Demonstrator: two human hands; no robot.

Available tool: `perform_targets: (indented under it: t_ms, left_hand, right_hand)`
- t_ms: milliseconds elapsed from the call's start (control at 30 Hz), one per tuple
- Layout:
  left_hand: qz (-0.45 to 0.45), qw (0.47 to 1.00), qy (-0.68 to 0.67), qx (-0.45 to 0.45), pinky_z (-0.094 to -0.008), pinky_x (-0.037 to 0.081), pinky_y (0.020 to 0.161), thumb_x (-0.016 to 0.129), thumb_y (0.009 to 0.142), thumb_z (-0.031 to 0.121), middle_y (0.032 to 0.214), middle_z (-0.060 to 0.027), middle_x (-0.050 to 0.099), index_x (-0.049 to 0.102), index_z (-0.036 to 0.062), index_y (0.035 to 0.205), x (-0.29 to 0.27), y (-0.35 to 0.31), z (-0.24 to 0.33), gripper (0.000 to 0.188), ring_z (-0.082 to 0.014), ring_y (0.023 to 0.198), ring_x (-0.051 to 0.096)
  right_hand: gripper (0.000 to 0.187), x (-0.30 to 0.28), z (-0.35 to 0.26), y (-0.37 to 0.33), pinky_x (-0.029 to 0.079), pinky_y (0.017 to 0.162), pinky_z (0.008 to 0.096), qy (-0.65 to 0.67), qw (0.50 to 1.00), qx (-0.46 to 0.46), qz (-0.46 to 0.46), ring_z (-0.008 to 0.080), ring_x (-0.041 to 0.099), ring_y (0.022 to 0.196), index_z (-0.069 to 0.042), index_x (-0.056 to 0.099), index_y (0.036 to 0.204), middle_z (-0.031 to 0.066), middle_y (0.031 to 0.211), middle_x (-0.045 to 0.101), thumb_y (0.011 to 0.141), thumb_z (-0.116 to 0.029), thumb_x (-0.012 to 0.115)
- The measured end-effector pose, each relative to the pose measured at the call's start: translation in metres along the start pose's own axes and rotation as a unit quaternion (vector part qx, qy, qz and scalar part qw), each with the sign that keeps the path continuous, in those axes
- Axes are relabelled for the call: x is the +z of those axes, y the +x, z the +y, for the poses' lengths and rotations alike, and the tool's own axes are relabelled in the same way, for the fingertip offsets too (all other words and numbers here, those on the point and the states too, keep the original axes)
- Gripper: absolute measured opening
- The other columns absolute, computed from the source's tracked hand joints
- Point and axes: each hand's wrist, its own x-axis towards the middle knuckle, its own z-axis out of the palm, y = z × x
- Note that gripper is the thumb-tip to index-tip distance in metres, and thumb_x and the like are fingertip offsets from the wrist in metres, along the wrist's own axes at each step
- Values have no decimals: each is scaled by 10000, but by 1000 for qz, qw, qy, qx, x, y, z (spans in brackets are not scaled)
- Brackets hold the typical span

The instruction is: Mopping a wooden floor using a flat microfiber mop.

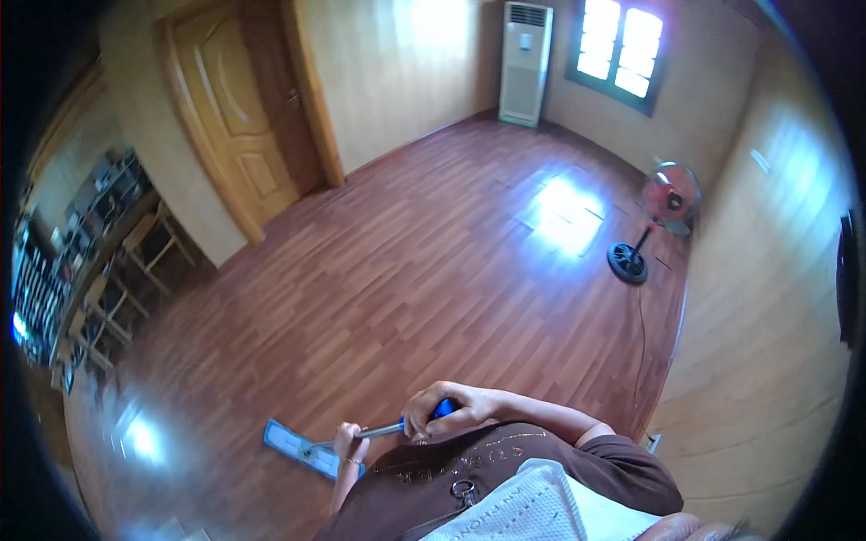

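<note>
A flat mop with a blue-edged, pale rectangular head (290, 441) rests on the wood-plank floor (388, 270), left of my body. Its metal pole (384, 430) slants up to the right toward my chest. My left hand (350, 442) is closed around the lower part of the pole, near the mop head. Higher up, my right hand (447, 410) wraps the blue top end of the handle. My left forearm hides part of the head's near end.
A red pedestal fan (672, 194) stands at the right wall, its cord (642, 334) trailing along the floor. A tall white air conditioner (525, 68) fills the far corner near a window (619, 50). Left are a wooden door (239, 108) and wooden stools (149, 243) by a cluttered counter.
</note>
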Motion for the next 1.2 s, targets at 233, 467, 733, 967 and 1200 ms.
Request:
perform_targets:
  t_ms: [233,467,733,967,1200]
  left_hand:
    - [-10,982,-100,158,-450,468,678,709,717,321,689,-123,591,602,87,610,4,62,66,279,-339,737,584]
    - [-144,921,-233,278,-403,483,639,736,729,348,684,-121,619,606,88,653,15,98,171,301,-317,704,616]
    - [-233,725,-499,414,-348,466,700,579,844,193,833,-94,627,634,43,885,-78,65,321,165,-177,787,601]
    - [-497,626,-468,377,-313,514,738,559,894,115,883,-59,652,636,42,915,-92,68,353,108,-199,819,623]
    - [-397,605,-375,580,-303,494,653,776,747,84,788,-71,648,626,53,805,-151,90,396,164,-189,716,635]
  right_hand:
    - [218,-2,-49,-25,468,763,355,-157,983,-48,77,240,616,823,12,652,861,129,855,652,817,-200,625]
    - [406,22,-105,-49,436,879,492,-378,879,-269,107,312,643,910,-15,629,1119,118,940,655,757,-198,652]
    - [225,47,-105,-71,444,838,474,-506,801,-297,117,295,619,832,-29,579,877,110,837,603,745,-201,638]
    - [383,51,-134,-79,460,872,457,-576,743,-292,176,286,610,975,-52,629,1092,90,970,631,796,-294,644]
    - [529,88,-147,-83,421,900,519,-536,428,-592,423,342,333,1283,-251,492,1335,-13,1418,428,866,-482,572]
